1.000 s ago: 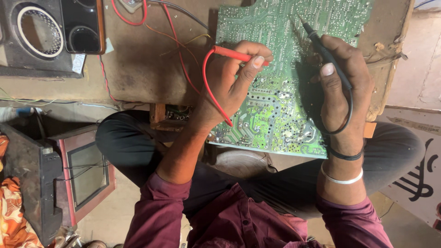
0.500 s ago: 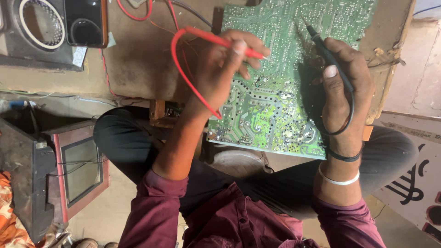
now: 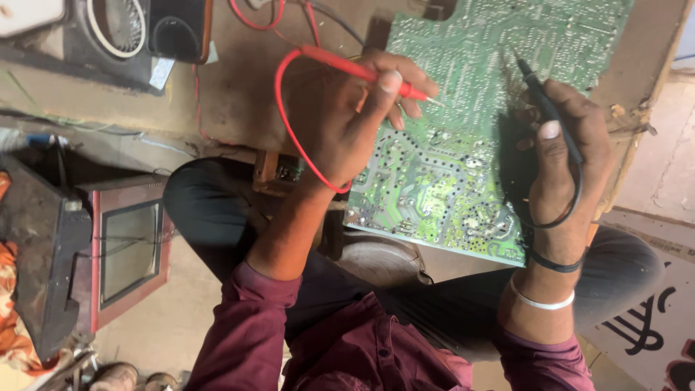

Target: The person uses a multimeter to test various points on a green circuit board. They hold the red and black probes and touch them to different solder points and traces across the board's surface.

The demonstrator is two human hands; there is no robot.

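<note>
Left hand (image 3: pixel 340 123) pinched the red probe (image 3: pixel 362 71), tip over the green board (image 3: pixel 470 137); right hand (image 3: pixel 565 159), at 3 o'clock, gripped the black probe (image 3: pixel 539 87) touching it.

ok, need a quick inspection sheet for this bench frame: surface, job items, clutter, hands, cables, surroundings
Surface: worn brown workbench, scuffed.
Job's things: green circuit board, solder side up, overhanging the bench edge; red probe and black probe, tips at the board.
Clutter: black meter with a round dial at top left.
Hands: left hand pinches the red probe; right hand holds the black probe.
Cables: red lead loops round the left hand; black lead curls round the right wrist.
Surroundings: small red-framed screen set on the floor, left.
</note>
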